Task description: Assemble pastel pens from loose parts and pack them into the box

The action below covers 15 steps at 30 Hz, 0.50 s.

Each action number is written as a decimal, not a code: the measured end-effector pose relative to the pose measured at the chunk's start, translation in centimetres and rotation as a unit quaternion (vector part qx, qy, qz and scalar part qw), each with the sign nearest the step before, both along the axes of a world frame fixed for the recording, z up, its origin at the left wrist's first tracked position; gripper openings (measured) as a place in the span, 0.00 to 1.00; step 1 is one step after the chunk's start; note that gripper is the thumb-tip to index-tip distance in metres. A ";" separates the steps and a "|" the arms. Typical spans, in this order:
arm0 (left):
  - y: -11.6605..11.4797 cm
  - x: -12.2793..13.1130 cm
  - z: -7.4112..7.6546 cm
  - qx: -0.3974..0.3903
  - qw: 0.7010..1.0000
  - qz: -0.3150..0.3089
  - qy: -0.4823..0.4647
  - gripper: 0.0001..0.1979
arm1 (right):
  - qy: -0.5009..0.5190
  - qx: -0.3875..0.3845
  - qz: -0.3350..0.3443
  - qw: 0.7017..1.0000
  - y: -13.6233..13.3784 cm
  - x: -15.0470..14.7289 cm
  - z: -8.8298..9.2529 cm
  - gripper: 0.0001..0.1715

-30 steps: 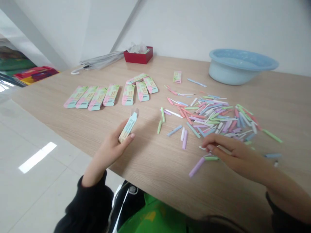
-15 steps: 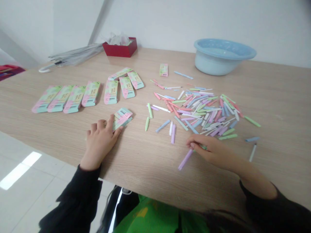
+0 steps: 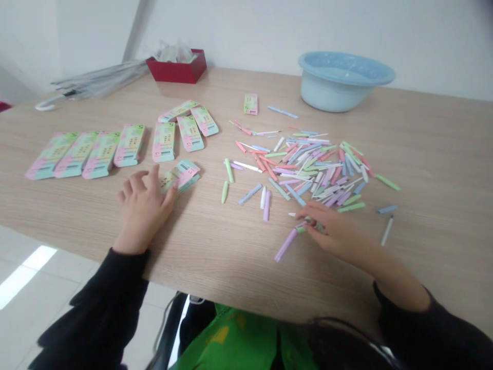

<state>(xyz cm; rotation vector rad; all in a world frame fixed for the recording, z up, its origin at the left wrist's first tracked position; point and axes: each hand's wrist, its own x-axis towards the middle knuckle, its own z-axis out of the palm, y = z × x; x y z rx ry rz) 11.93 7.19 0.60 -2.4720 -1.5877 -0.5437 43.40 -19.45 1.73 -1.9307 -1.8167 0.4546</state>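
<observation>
My left hand rests on the table with its fingers apart, thumb and index finger touching the end of a small pastel carton. The carton lies flat with an end flap sticking out. My right hand is pinched closed at the near edge of a pile of pastel pen parts. A white pen part pokes out of its fingers. Just below the fingertips is a purple pen part with a green piece at its upper end; whether these are also held is unclear.
Several similar cartons lie at the left, and a single carton farther back. A blue basin, a red box with clear plastic and a transparent umbrella stand or lie along the back.
The view has shifted slightly to the right. A white tip now shows at my right fingers. My left index finger has drawn back from the carton's top to its end.
</observation>
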 end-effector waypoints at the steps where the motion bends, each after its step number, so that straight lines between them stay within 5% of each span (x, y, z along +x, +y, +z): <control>1: -0.4 0.1 0.2 0.030 0.999 -0.007 -0.029 0.33 | -0.018 0.010 0.014 1.000 -0.4 -0.4 -0.3 0.15; 5: -3.0 1.5 1.4 0.046 0.978 -0.126 -0.161 0.20 | -0.102 0.038 0.024 0.994 -0.9 -2.2 -1.9 0.14; 9: -7.3 4.5 2.6 -0.149 0.932 -0.231 -0.236 0.11 | -0.146 0.072 0.054 0.985 0.0 -3.0 -2.8 0.16; 15: -13.3 8.4 2.6 -0.521 0.748 -0.359 -0.202 0.13 | -0.152 0.176 0.054 0.971 0.6 -4.2 -1.2 0.15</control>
